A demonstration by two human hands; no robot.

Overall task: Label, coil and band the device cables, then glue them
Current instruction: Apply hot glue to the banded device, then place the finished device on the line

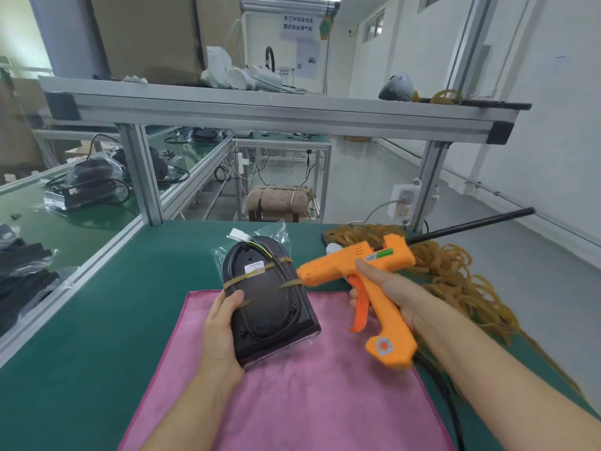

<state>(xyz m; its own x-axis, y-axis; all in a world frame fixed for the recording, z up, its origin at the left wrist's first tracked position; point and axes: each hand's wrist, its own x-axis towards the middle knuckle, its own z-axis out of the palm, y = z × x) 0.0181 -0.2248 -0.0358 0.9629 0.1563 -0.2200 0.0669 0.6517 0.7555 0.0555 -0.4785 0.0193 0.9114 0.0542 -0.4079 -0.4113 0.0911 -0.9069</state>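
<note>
Nearest the camera, a pink cloth (309,402) is spread on the green bench (97,320), and both forearms are reached forward over it. The device (270,307) is held tilted above the cloth's far edge by the left hand (221,327), with the thumb curled over its left rim and the fingers hidden beneath. Its cable (292,288) is coiled round the back and bound by tan rubber bands (260,273); a small label (254,266) is stuck there, its print too small to be read. A white connector (239,237) is seen at the device's far end. Right of the device, an orange glue gun (367,281) is gripped by the right hand (387,288), fingers wrapped round the handle by the trigger, nozzle touching the device's right edge. Beyond the gun, a heap of rubber bands (448,265) lies. Far behind, a sign (297,24) with Chinese characters is hung.
</note>
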